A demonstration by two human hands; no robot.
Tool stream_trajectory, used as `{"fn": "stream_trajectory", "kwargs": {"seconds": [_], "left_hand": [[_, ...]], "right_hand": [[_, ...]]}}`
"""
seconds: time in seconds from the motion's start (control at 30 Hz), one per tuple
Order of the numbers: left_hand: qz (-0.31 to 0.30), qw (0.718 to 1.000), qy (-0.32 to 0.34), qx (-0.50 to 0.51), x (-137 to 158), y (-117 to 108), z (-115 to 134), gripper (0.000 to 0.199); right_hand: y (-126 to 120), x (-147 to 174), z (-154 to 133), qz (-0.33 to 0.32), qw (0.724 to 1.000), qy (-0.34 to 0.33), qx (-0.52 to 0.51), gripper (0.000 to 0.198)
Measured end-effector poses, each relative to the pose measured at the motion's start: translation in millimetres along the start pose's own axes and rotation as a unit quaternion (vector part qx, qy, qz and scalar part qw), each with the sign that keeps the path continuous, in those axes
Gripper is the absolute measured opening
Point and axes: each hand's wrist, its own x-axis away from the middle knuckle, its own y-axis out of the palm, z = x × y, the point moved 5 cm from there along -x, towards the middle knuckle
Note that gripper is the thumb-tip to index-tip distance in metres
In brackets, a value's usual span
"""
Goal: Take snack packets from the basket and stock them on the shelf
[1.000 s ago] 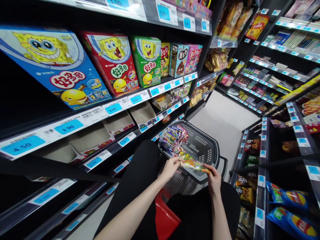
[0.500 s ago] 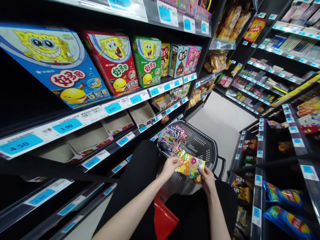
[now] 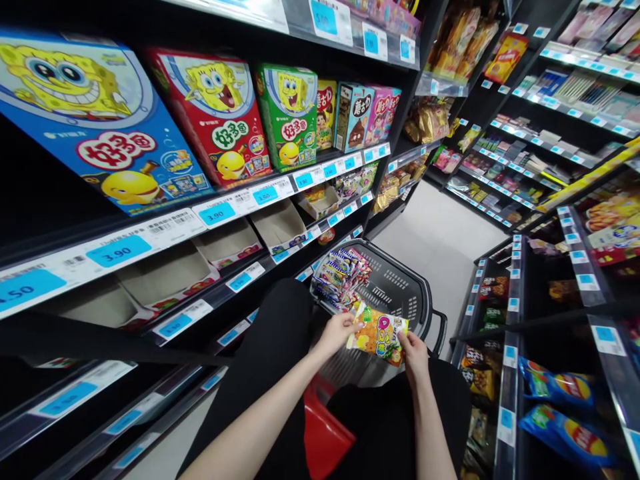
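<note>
Between my two hands is a yellow-and-orange candy packet (image 3: 376, 333), its printed front facing up at me. My left hand (image 3: 340, 333) pinches its left end, and my right hand (image 3: 413, 350) grips its right end. Below the packet stands a dark grey shopping basket (image 3: 425, 293) with slotted walls. A pile of small shiny snack packets (image 3: 340, 277) fills the basket's far left side. The basket's near part is partly hidden by my hands and the packet.
On the left shelf stand blue (image 3: 95, 127), red (image 3: 215, 120) and green (image 3: 290, 117) cartoon snack boxes. Open cardboard trays (image 3: 277, 223) sit one level down. Right-hand shelves hold blue chip bags (image 3: 565, 433). A red object (image 3: 325, 433) lies between my legs.
The view has shifted slightly, so the shelves appear a little further left and up. Both hands keep hold of the candy packet, which is tilted slightly differently.
</note>
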Motion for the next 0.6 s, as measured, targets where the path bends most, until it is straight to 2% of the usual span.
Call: {"fn": "stream_trajectory", "kwargs": {"seconds": [0.07, 0.23, 0.4, 0.5, 0.6], "left_hand": [[-0.005, 1.000, -0.007, -0.024, -0.1, 0.2, -3.2, 0.026], [0.051, 0.997, -0.004, -0.050, -0.1, -6.9, -4.9, 0.030], [0.049, 0.991, 0.000, -0.125, -0.3, -9.9, -3.3, 0.030], [0.022, 0.993, -0.074, -0.087, 1.6, -7.6, -7.9, 0.030], [-0.015, 0.986, -0.163, 0.011, 7.8, 0.3, -10.6, 0.035]], "right_hand": [[2.6, 2.4, -1.2, -0.016, 0.999, 0.010, -0.032, 0.031], [11.6, 6.9, -5.6, -0.069, 0.997, 0.026, -0.031, 0.031], [5.9, 4.8, -9.4, -0.023, 0.999, -0.039, 0.006, 0.025], [0.9, 6.0, -12.7, -0.004, 0.994, -0.093, 0.052, 0.023], [-0.9, 9.3, -16.7, -0.027, 0.988, -0.125, 0.087, 0.020]]}}
